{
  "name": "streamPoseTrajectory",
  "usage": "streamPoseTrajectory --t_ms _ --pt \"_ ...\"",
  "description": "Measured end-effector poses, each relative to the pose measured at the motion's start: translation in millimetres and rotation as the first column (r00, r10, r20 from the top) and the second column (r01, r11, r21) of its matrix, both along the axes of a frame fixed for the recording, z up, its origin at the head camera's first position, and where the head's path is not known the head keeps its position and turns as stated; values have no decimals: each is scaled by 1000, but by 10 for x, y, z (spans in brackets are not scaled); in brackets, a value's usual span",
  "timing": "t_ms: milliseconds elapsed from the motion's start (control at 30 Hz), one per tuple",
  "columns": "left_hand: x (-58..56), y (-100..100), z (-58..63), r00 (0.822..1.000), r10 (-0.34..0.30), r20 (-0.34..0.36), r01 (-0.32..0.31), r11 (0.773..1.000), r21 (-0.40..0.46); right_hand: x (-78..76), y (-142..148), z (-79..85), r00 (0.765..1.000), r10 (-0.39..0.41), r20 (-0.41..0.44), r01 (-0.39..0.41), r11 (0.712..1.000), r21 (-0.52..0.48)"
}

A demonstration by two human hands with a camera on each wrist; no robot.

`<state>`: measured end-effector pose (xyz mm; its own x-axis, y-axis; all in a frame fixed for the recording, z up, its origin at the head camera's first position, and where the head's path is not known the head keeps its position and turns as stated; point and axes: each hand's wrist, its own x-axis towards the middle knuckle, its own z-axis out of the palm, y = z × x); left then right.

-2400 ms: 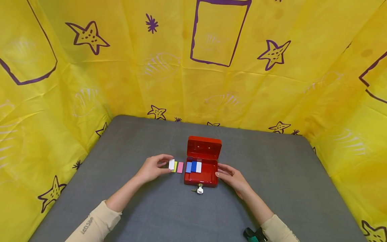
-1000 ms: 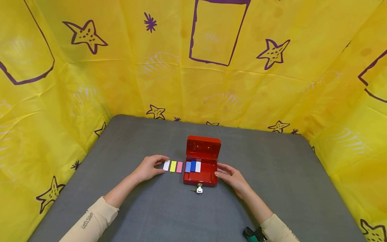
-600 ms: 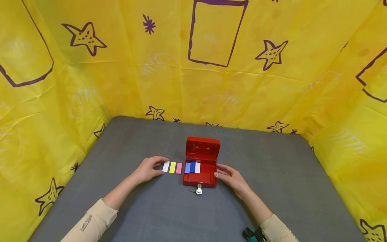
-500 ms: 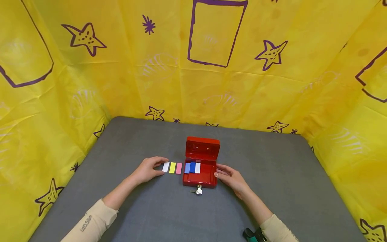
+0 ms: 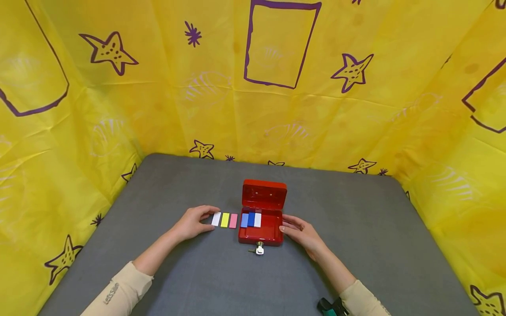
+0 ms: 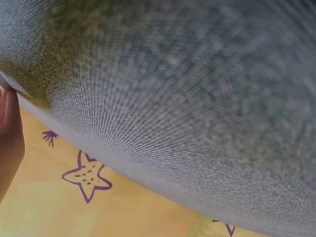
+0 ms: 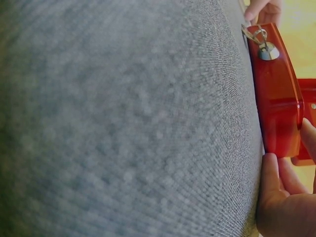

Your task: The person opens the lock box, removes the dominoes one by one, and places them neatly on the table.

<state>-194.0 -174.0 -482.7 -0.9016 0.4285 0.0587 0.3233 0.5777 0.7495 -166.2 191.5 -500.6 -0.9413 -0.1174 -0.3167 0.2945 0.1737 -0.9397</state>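
Observation:
In the head view my left hand (image 5: 191,224) pinches a small white rectangular block (image 5: 215,219) by its ends between thumb and fingers, at the table. To its right, a yellow block (image 5: 225,220) and a pink block (image 5: 233,220) lie side by side. An open red cash box (image 5: 270,229) holds a light blue block (image 5: 244,220), a dark blue block (image 5: 251,219) and another white block (image 5: 258,219). My right hand (image 7: 291,210) holds the box's right side, thumb at the rim, fingers along the outer wall. Only part of my left hand (image 6: 10,138) shows in the left wrist view.
Keys (image 5: 259,249) hang from the lock on the box's front. Behind the box its lid (image 5: 264,194) stands raised. Yellow cloth walls (image 5: 213,114) enclose the grey table (image 5: 221,272). A dark and green object (image 5: 330,308) lies by the right sleeve.
My left hand has brought the white block from over the yellow block to the left, down beside it, and has since stayed there. The right hand keeps its place on the box.

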Motion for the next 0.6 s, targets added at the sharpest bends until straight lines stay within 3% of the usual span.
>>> streamPoseTrajectory --t_ms 367,600 --pt "18 -3 21 1000 8 13 -8 1000 10 3 0 -4 1000 7 -5 -7 1000 -6" --pt "26 6 41 999 38 38 -40 996 75 6 7 -9 1000 12 -13 -12 1000 -10"
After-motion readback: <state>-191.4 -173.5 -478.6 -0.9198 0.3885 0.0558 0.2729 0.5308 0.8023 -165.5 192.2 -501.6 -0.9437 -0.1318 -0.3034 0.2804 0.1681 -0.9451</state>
